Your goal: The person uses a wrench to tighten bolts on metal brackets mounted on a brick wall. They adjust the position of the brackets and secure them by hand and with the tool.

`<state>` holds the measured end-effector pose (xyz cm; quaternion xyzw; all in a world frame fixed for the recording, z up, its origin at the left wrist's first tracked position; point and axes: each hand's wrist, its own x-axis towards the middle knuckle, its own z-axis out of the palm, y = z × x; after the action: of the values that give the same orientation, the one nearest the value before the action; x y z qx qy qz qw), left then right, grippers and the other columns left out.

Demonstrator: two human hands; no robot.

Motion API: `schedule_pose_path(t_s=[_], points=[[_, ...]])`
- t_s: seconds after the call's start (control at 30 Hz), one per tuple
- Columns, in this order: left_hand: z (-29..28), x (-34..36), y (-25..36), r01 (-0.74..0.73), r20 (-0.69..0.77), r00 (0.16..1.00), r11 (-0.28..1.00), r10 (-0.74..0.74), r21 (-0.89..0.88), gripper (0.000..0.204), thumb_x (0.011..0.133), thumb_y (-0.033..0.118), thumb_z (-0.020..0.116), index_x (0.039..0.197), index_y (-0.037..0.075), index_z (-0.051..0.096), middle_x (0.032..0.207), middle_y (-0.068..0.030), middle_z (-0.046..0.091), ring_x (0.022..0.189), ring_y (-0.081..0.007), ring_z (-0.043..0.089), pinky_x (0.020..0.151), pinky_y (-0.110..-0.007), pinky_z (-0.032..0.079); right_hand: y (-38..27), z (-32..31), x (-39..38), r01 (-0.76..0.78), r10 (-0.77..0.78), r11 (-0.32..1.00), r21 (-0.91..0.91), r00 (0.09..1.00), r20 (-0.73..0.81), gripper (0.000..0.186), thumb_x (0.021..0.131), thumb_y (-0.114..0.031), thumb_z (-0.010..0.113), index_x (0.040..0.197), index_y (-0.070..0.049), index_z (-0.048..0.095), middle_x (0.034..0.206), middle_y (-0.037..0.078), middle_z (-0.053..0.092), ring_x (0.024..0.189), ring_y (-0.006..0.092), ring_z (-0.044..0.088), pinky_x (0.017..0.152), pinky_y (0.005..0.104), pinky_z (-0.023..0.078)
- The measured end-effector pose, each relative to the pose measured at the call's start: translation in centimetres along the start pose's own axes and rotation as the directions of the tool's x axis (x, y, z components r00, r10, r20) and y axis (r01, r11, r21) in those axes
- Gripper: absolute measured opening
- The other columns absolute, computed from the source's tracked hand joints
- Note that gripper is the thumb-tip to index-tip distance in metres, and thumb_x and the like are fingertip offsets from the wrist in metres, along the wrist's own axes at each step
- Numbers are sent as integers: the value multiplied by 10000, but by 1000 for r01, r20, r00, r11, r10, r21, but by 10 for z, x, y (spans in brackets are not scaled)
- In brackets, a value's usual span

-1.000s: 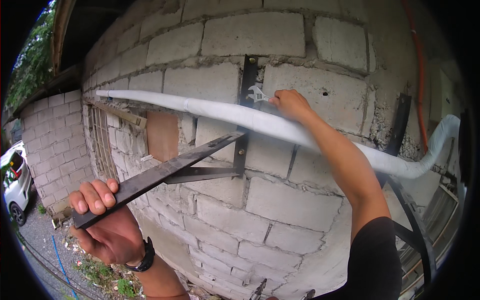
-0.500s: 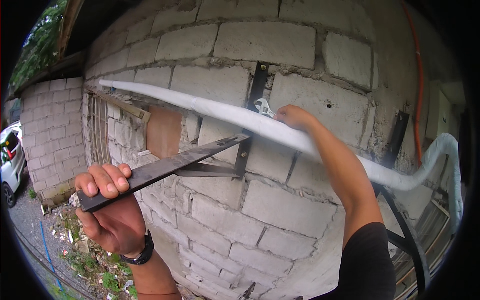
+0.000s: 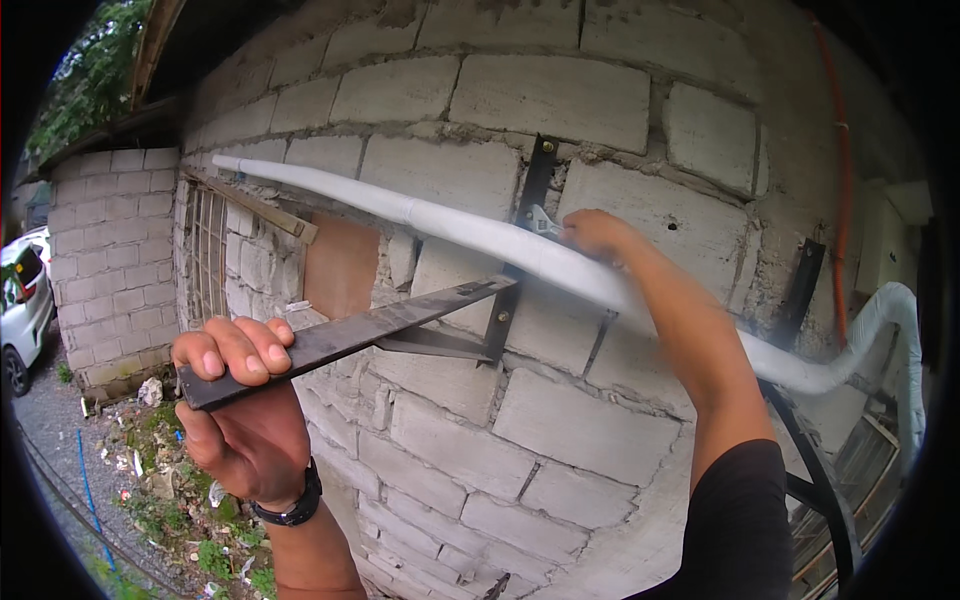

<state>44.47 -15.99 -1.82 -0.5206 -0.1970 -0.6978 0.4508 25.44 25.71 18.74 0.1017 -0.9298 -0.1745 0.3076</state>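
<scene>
Flat black steel bracket arm, blotched with greyish dust. Long white wrapped pipe, plain. Silver metal wrench. Grey concrete-block wall: staggered rectangles, mortar joints for pattern. Thin orange-red conduit. Flat reddish-brown rectangular panel. Black-strapped wristwatch, black cloth sleeve. White car. Thin blue hose. Leafy green tree.

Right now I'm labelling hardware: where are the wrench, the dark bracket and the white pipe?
Wrench (image 3: 542,220), head view, on its head.
Dark bracket (image 3: 385,327), head view, on its long arm.
White pipe (image 3: 480,231), head view, on its wrapped side.
</scene>
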Motion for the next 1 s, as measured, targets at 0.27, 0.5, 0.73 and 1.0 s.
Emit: schedule_pose_path(t_s=[0.27,0.5,0.73,1.0], points=[[4,-1,3,0,-11,1000,1000,0,-1,359,1045,482,484,1105,129,459,967,-42,516,943,-203,508,988,-431,380,-35,-83,35,-11,191,905,-425,904,383,252,1007,-319,651,1166,-148,747,1057,83,756,1004,276,736,792,449,581],[9,-2,2,-5,5,1000,1000,5,-10,346,1040,463,480,1108,124,463,976,-47,514,947,-207,501,983,-427,372,-5,-24,-39,-268,258,902,338,963,77,325,1016,-358,627,1070,-54,728,935,155,744,964,321,708,834,441,526],[10,-1,1,0,9,1000,1000,1,-22,347,1043,463,476,1109,122,466,982,-50,516,950,-209,500,995,-428,364,-3,6,-21,-189,180,935,301,982,59,342,982,-358,678,1077,-38,753,944,178,761,896,303,713,816,421,532],[11,-3,3,-8,8,1000,1000,8,-15,355,1049,472,467,1110,122,466,985,-48,513,955,-207,497,999,-432,364,-8,14,-3,-305,86,763,569,922,378,338,957,-342,698,1099,-40,751,960,116,751,886,203,644,809,390,519]])
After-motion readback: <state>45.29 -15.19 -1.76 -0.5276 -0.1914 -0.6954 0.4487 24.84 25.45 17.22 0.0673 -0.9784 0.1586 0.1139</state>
